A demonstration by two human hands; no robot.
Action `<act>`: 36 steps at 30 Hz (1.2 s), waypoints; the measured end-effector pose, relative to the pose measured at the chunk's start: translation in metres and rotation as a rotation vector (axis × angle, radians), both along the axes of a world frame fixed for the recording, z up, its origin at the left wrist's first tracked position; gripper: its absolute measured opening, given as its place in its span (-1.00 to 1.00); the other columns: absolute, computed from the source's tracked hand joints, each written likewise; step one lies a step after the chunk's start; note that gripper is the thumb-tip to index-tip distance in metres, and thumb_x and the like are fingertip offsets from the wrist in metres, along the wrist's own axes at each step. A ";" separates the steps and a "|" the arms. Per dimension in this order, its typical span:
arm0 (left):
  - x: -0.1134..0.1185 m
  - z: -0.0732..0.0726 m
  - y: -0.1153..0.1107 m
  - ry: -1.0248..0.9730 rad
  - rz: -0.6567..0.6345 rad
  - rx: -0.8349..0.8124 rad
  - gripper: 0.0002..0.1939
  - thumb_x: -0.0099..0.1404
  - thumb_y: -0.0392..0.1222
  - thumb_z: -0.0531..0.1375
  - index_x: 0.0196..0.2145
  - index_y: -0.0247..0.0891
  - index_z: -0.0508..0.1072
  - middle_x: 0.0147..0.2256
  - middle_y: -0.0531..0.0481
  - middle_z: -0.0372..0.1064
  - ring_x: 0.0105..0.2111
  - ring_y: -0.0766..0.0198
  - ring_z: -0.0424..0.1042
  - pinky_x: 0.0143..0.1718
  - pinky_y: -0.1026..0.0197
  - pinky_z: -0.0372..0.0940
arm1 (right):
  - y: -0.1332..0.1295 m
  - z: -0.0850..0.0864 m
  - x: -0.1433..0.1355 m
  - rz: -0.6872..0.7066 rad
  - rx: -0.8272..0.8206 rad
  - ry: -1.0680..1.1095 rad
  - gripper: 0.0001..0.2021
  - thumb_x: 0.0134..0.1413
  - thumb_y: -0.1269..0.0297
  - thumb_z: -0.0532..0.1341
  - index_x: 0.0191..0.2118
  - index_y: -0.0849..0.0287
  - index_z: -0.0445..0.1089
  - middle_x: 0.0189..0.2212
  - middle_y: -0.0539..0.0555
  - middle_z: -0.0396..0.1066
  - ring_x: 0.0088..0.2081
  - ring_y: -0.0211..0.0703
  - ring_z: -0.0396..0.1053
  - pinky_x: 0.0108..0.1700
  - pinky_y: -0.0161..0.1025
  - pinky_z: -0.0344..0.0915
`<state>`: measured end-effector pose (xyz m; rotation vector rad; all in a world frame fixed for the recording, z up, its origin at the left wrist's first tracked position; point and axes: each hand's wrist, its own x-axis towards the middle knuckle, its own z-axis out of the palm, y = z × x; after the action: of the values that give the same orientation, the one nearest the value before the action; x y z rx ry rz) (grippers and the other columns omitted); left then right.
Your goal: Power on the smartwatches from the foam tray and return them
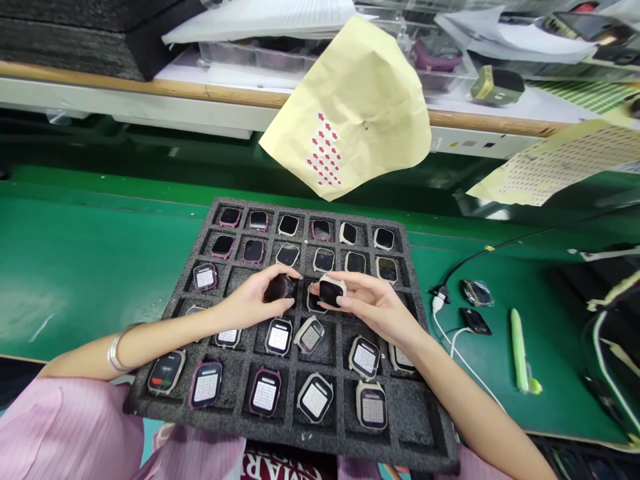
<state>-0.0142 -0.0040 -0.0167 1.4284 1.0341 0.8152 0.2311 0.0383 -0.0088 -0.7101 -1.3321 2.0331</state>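
Observation:
A black foam tray [306, 437] holds rows of square watch faces in its compartments. My left hand [265, 293] is closed round a dark-screened watch [280, 288] over the tray's middle. Just to the right, my right hand [373, 303] pinches a pale-framed watch [331, 291] with a black screen, its thumb on the edge. The two held watches are apart. Behind the hands the watches in the back rows have dark screens; nearer the front, several show lit white screens, such as a purple-framed watch [265, 392].
Right of the tray, the green table [400, 257] bears white cables [467, 363], a small black device [476, 321], a bagged item [477, 292] and a green pen-like tool [519, 350]. Yellow sticker sheets [380, 100] hang from the shelf edge [230, 93].

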 end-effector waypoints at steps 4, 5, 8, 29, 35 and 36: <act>-0.003 0.003 -0.003 0.096 -0.080 0.058 -0.64 0.23 -0.34 0.13 -0.01 -0.23 0.27 -0.08 -0.07 0.28 -0.06 0.14 0.28 0.00 0.09 0.20 | -0.002 0.002 0.000 0.012 0.017 0.013 -0.71 0.01 0.46 0.37 -0.10 0.10 0.50 -0.18 0.07 0.51 -0.05 0.00 0.46 -0.05 -0.04 0.48; -0.003 0.003 -0.003 0.106 -0.086 0.059 -0.64 0.23 -0.35 0.12 0.00 -0.23 0.26 -0.09 -0.06 0.28 -0.08 0.15 0.28 -0.01 0.09 0.20 | -0.002 0.003 -0.001 0.008 0.017 0.012 -0.71 0.00 0.46 0.38 -0.11 0.10 0.51 -0.19 0.07 0.50 -0.06 0.00 0.46 -0.07 -0.05 0.49; -0.003 0.001 -0.003 0.091 -0.049 0.091 -0.63 0.22 -0.36 0.12 -0.01 -0.22 0.26 -0.11 -0.05 0.29 -0.10 0.16 0.30 -0.02 0.11 0.21 | -0.004 0.006 -0.001 -0.005 0.016 -0.006 -0.71 0.00 0.45 0.38 -0.11 0.10 0.50 -0.20 0.08 0.49 -0.07 -0.01 0.46 -0.10 -0.08 0.50; -0.003 0.003 -0.003 0.118 -0.037 0.150 -0.62 0.25 -0.31 0.13 0.03 -0.21 0.25 -0.04 -0.08 0.31 -0.07 0.18 0.33 0.02 0.13 0.22 | -0.004 0.005 0.000 0.026 0.004 -0.032 -0.71 0.06 0.41 0.35 -0.07 0.10 0.47 -0.17 0.11 0.47 -0.05 0.00 0.43 -0.13 -0.09 0.49; -0.003 0.004 -0.003 0.189 -0.059 0.122 -0.68 0.24 -0.31 0.11 -0.04 -0.20 0.27 -0.08 -0.05 0.32 -0.02 0.14 0.29 0.05 0.11 0.20 | -0.003 0.004 0.000 -0.017 0.020 -0.066 -0.74 0.04 0.39 0.36 -0.10 0.12 0.48 -0.20 0.11 0.47 -0.10 -0.02 0.45 -0.18 -0.13 0.51; -0.004 0.005 -0.003 0.181 -0.054 0.126 -0.67 0.24 -0.30 0.11 -0.02 -0.20 0.26 -0.07 -0.05 0.31 -0.03 0.15 0.29 0.04 0.12 0.20 | -0.003 0.005 -0.001 -0.022 0.021 -0.066 -0.73 0.04 0.38 0.36 -0.10 0.12 0.48 -0.19 0.11 0.47 -0.09 -0.01 0.45 -0.18 -0.12 0.51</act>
<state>-0.0177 -0.0072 -0.0121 1.6543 1.0910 0.7321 0.2305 0.0351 -0.0042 -0.7854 -1.3753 1.9909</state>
